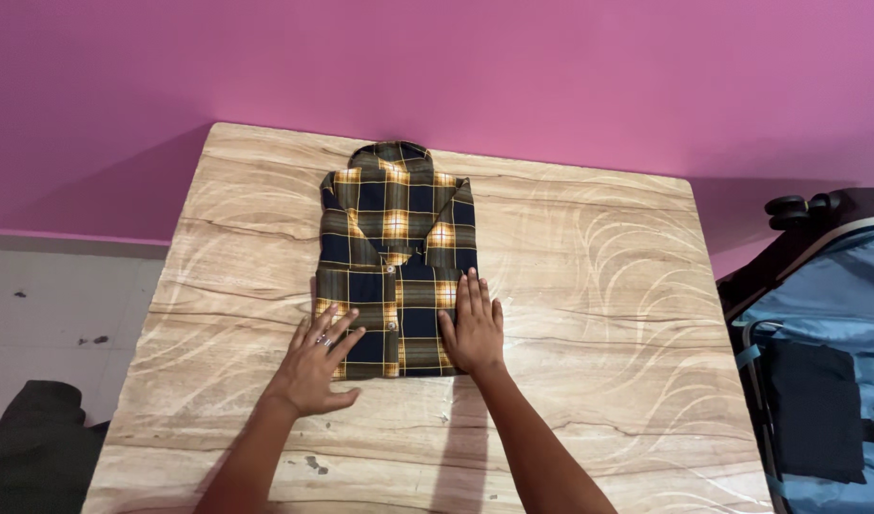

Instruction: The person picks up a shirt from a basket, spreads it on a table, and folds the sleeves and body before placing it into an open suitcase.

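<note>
Wooden table (589,286): light tan top, swirled grain, darker streaks crossing its width; small dark mark near front edge, left of centre. Far edge set against pink wall. Folded plaid shirt (399,238) lies flat on top, centre-left, collar toward wall, button placket facing up; navy, olive, yellow checks. Remaining surface bare wood, faint sheen.

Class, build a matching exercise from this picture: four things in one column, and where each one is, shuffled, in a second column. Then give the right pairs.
1. folded navy-and-yellow plaid shirt
2. left hand
3. right hand
4. blue fabric suitcase

A. beside the table's right edge
B. flat on the shirt's lower right corner
C. middle of the wood-grain table
D. on the shirt's lower left corner, ring on a finger

Pairs: 1-C, 2-D, 3-B, 4-A
</note>
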